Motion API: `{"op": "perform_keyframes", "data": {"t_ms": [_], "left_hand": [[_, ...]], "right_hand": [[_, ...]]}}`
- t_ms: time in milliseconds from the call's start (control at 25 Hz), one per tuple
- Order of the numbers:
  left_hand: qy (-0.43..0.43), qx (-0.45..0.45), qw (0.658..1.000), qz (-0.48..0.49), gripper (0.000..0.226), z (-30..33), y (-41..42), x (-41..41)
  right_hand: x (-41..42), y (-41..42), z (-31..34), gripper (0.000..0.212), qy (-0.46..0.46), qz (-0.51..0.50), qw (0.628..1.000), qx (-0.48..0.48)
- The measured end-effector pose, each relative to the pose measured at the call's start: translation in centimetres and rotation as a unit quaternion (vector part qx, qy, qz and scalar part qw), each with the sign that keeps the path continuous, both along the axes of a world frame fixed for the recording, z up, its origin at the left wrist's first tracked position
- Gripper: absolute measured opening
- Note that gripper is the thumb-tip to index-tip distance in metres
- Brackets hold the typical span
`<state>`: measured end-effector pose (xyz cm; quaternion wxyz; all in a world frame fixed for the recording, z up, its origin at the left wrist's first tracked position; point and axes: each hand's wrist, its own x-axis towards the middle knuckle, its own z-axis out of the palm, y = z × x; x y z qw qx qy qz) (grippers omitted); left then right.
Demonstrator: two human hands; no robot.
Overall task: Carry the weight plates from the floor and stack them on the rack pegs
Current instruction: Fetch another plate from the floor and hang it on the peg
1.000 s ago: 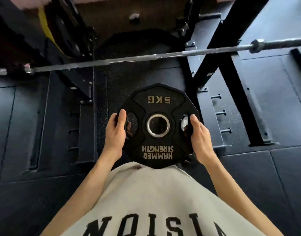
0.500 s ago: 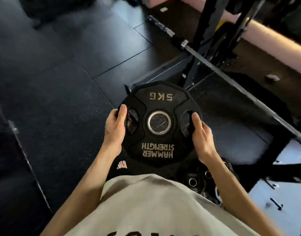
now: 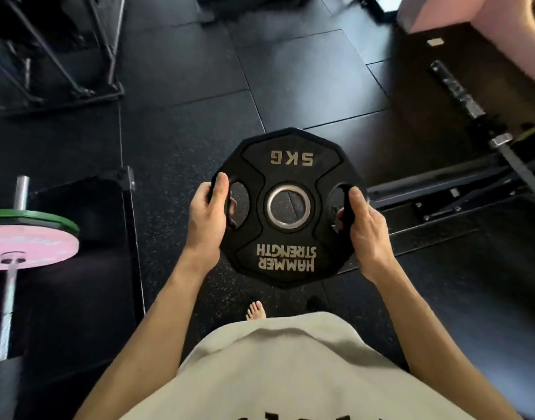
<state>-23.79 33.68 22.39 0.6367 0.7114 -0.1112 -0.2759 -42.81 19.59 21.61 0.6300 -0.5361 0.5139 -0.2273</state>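
**A:** While gripped by both side slots, hangs flat and face-up in front of the waist, well above the floor (image 3: 184,131). Black plate (image 3: 290,159), "5KG" edge pointing away from the body.

**B:** And the hands?

**A:** Left hand (image 3: 207,221) curled round the left slot's outer rim, thumb on top, fingertips showing through the opening. Right hand (image 3: 366,234) clamped the same way on the right slot. Even hold, neither side lower.

**B:** Shape and material?

**A:** Many-sided rather than round. Matte rubber coating, raised pale lettering, bright steel ring lining the centre hole. Speckled rubber flooring visible straight through that hole.

**B:** Which way next?

**A:** Probably left. Pink plate (image 3: 30,247) low at the left edge, green plate (image 3: 33,218) just behind it, both threaded on a steel rod (image 3: 20,192). Looks like a loaded peg, though hard to say for certain. Well apart from the carried plate, on the left hand's side.

**B:** What does the move turn on?

**A:** Lining up axes. Hole axis running up and down at present; needs matching to the rod's own line before sliding on. Rod's true tilt unclear under the wide lens.

**B:** Any risk?

**A:** Bare foot (image 3: 255,310) almost directly under the near edge. Worth keeping both grips firm until seated.
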Motion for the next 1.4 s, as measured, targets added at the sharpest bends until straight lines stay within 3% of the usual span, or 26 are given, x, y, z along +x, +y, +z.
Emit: {"op": "perform_keyframes", "data": {"t_ms": [360,840,1400], "left_hand": [[-0.010,-0.027,1.000,0.010,0.034,-0.2,-10.0,15.3],[-0.021,-0.042,0.999,0.006,0.032,0.3,-35.7,33.4],[-0.012,-0.023,0.977,-0.210,0.032,0.6,-73.0,54.7]], "right_hand": [[16.3,-11.4,-0.9,0.051,-0.016,0.027,0.999,-0.021],[33.9,-35.6,0.5,0.049,-0.008,-0.009,1.000,-0.024],[50.5,-65.0,-0.2,0.050,-0.053,-0.196,0.979,-0.005]]}}
